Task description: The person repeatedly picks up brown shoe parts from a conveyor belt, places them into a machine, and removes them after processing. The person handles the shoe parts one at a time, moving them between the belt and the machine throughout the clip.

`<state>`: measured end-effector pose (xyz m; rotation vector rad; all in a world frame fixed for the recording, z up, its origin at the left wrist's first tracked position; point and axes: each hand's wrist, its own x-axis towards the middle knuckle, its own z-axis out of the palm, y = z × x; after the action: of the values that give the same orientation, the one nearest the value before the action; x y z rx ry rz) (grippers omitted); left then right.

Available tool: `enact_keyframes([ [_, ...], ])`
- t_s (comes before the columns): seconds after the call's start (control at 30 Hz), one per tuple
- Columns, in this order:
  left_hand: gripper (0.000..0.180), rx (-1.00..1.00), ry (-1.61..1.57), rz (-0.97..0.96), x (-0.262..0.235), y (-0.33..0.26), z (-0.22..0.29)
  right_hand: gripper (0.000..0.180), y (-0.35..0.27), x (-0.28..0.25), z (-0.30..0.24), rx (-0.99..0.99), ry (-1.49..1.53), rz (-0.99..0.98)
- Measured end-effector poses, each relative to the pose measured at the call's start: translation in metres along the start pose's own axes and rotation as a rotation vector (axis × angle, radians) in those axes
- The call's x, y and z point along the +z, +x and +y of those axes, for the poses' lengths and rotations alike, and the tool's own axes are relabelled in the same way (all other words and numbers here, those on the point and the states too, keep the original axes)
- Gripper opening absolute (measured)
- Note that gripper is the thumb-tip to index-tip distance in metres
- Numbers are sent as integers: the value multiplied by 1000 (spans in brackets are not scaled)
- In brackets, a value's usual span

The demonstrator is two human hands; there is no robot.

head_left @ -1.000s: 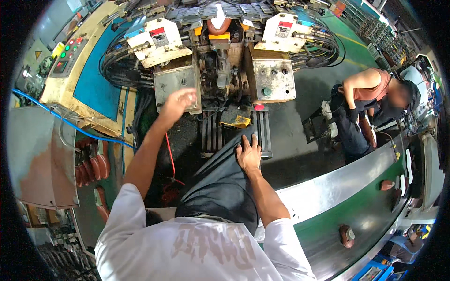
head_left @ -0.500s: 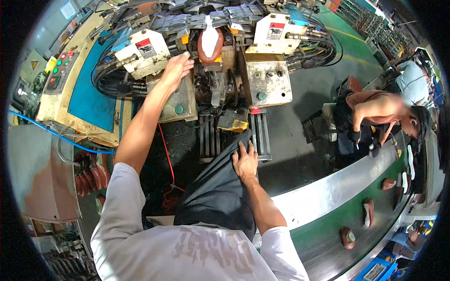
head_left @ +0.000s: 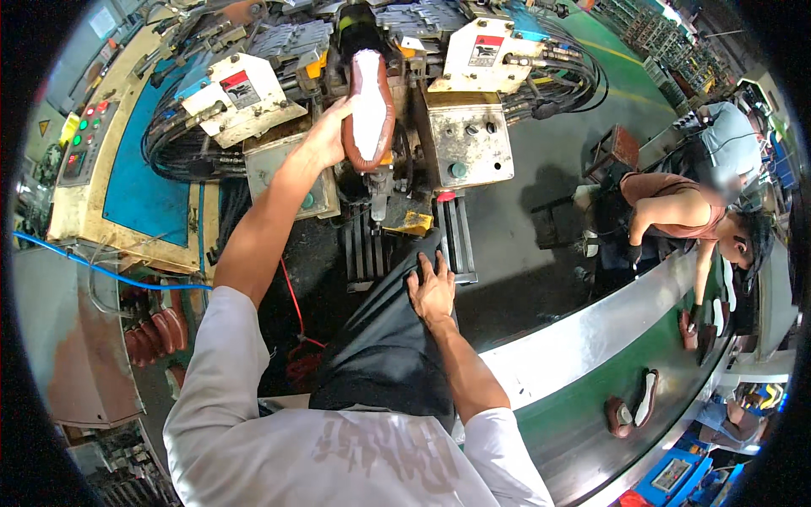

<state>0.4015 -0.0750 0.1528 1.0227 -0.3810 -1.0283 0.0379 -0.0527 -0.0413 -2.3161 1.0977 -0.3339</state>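
A brown shoe upper (head_left: 366,159) with a white underside faces up at the machine's centre. It is out over the machine's front, its toe toward me, and a dark last with a yellow-green band (head_left: 358,29) shows at its far end. My left hand (head_left: 328,139) grips it along its left side; the fingertips are partly hidden behind it. My right hand (head_left: 434,291) lies on my dark-trousered knee (head_left: 389,329), fingers spread, holding nothing.
The machine has a control box (head_left: 466,144) right of the shoe, and a button panel (head_left: 89,144) far left. A green conveyor belt (head_left: 557,431) carries shoe pieces (head_left: 621,417) on my right. A co-worker (head_left: 676,198) reaches over it. Brown shoes (head_left: 160,329) sit lower left.
My left hand has closed on the shoe upper, which has come out of the machine toward me. The co-worker's arm has reached to the belt, where shoe pieces have shifted. My right hand stays put.
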Motion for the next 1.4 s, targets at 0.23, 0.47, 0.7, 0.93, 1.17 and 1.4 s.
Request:
enact_keyframes([
  [0.23,96,493,682,-89,7,-80,24,58,-6,-2,5,-56,-15,22],
  [0.47,108,1104,1733,137,-14,-193,27,57,-10,-5,-1,-42,-45,-31],
  [0.7,103,949,1924,269,-80,-305,-4,59,-17,-2,2,-150,-66,13],
  [0.93,93,234,1697,639,-192,-442,-98,56,-7,3,31,-434,-26,84],
  [1.17,100,-143,1544,1119,-336,-678,-183,58,-4,23,37,-561,29,-22],
  [1.4,94,-806,1804,1400,-361,-754,-200,61,-2,19,25,-618,-16,-54],
])
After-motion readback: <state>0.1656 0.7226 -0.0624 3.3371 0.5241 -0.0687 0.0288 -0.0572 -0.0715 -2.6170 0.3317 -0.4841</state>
